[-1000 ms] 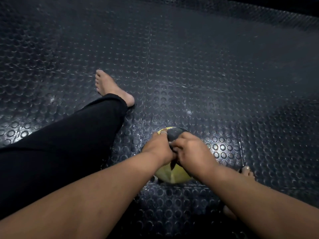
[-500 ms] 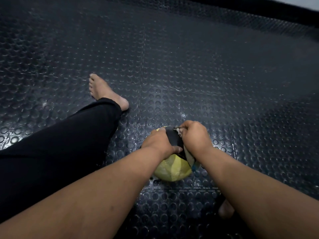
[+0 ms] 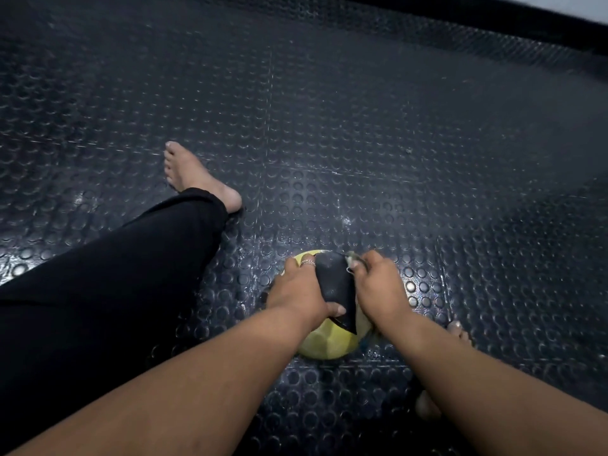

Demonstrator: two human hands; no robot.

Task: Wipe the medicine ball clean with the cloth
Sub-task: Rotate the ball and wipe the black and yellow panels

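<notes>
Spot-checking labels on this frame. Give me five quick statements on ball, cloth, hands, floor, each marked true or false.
1. The medicine ball rests on the studded floor. True.
2. The ball is red. False: it is yellow-green with a black panel.
3. The left hand rests on top of the ball. True.
4. The right hand hangs in the air, away from the ball. False: it is against the ball's right side, its fingers pinching the cloth.
5. The person wears shoes. False: the left foot is bare.
</notes>
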